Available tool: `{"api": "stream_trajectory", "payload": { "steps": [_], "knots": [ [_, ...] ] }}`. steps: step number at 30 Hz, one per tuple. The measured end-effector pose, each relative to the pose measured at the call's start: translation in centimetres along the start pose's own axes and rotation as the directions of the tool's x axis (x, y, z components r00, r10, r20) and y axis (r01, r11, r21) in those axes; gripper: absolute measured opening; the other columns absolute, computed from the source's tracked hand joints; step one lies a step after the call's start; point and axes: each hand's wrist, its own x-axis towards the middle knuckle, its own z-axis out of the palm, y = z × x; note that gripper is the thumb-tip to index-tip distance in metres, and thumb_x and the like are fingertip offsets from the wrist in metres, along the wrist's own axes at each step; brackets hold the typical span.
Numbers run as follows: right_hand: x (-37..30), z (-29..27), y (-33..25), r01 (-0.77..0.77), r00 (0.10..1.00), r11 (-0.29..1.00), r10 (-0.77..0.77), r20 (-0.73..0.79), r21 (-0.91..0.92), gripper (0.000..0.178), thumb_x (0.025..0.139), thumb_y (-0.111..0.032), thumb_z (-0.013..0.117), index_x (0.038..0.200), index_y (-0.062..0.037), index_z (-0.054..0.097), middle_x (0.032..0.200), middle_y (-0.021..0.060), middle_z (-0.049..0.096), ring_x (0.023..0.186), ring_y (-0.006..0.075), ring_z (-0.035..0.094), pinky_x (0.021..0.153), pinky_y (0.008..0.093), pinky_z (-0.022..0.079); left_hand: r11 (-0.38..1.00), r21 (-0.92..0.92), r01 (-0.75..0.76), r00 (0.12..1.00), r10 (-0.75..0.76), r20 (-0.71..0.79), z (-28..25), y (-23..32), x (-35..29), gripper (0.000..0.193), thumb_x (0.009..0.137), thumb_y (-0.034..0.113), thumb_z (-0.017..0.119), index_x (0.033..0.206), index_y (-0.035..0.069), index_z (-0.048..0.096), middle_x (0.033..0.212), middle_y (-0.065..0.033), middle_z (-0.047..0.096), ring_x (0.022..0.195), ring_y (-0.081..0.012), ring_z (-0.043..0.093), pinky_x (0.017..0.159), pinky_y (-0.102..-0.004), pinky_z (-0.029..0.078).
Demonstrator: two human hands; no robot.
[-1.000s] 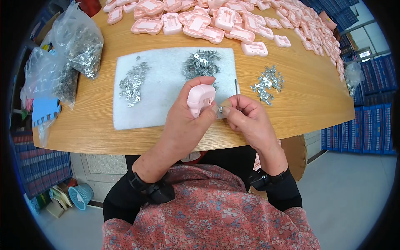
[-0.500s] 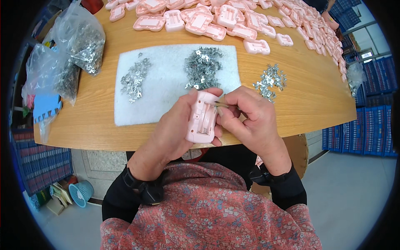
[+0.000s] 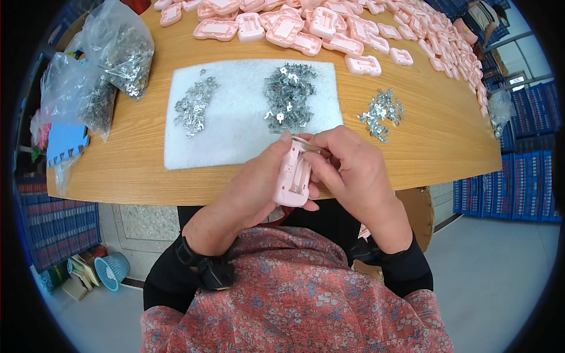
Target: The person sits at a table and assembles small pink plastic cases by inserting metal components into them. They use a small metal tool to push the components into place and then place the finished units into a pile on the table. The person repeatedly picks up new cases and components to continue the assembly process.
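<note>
My left hand (image 3: 250, 183) is closed round a pale pink plastic battery housing (image 3: 285, 191), its battery compartment turned up and tilted. The thumb lies along the left edge and fingertips show past the right side. My right hand (image 3: 356, 167) pinches thin metal tweezers (image 3: 311, 148) at the compartment's upper end. The fingers partly hide the tips, and whether a contact piece is between them I cannot tell. Beyond the hands, a white foam mat (image 3: 235, 144) bears a loose pile of small metal contacts (image 3: 196, 109) and a denser, darker pile of metal contacts (image 3: 289, 97).
More metal contacts (image 3: 381, 113) lie on the wooden table (image 3: 435, 135) right of the mat. Many pink housings (image 3: 326, 23) cover the far side. Clear bags of metal parts (image 3: 126, 65) and a blue foam piece (image 3: 66, 141) are at left. Another person (image 3: 485, 17) is at the far right.
The housing has turned and tilted more steeply, and shifted slightly right and down. My right hand still has the tweezers at its upper end. The view has shifted a little.
</note>
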Motion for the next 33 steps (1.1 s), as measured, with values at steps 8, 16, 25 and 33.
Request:
{"api": "stream_trajectory", "payload": {
  "steps": [8,16,25,33],
  "knots": [
    [-0.2,-0.2,0.5,-0.202,0.977,0.953,0.179,0.116,0.224,0.021,0.090,-0.014,0.071,0.106,-0.0008,0.067,0.086,0.0106,0.062,0.064,0.0176,0.064,0.062,0.0280,0.051,1.000,0.029,-0.013,0.998,0.011,0.069,-0.1,0.2,-0.6,0.052,0.108,0.046,0.025,0.144,0.010,0.037,0.093,-0.0117,0.064,0.075,-0.0228,0.068,0.065,-0.0405,0.061],
    [-0.4,-0.5,0.3,-0.460,0.881,0.757,0.325,0.344,0.465,0.025,0.098,-0.015,0.063,0.116,0.0015,0.063,0.093,0.0005,0.065,0.074,0.0034,0.057,0.066,0.0212,0.047,0.999,0.025,-0.033,0.995,0.030,0.095,-0.3,0.2,-0.6,0.058,0.107,0.048,0.028,0.153,0.012,0.026,0.091,-0.0126,0.064,0.072,-0.0235,0.068,0.061,-0.0396,0.060],
    [-0.6,0.1,2.0,-0.520,0.854,0.577,0.329,0.404,0.630,0.022,0.097,-0.015,0.064,0.110,0.0019,0.063,0.087,-0.0026,0.062,0.076,0.0040,0.056,0.070,0.0216,0.048,0.912,0.378,-0.157,0.984,0.176,-0.017,0.3,0.7,-1.4,0.047,0.108,0.033,0.030,0.146,0.006,0.038,0.091,-0.0134,0.065,0.078,-0.0191,0.067,0.071,-0.0328,0.058],
    [-0.8,0.1,2.2,-0.492,0.871,0.584,0.319,0.374,0.646,0.026,0.095,-0.013,0.066,0.115,0.0004,0.056,0.089,-0.0001,0.063,0.080,0.0047,0.057,0.072,0.0216,0.047,0.328,0.906,-0.268,0.908,0.400,0.124,0.6,1.3,-1.9,0.035,0.099,0.005,0.049,0.133,0.002,0.053,0.103,-0.0072,0.065,0.087,-0.0122,0.062,0.078,-0.0285,0.052]
  ]
}}
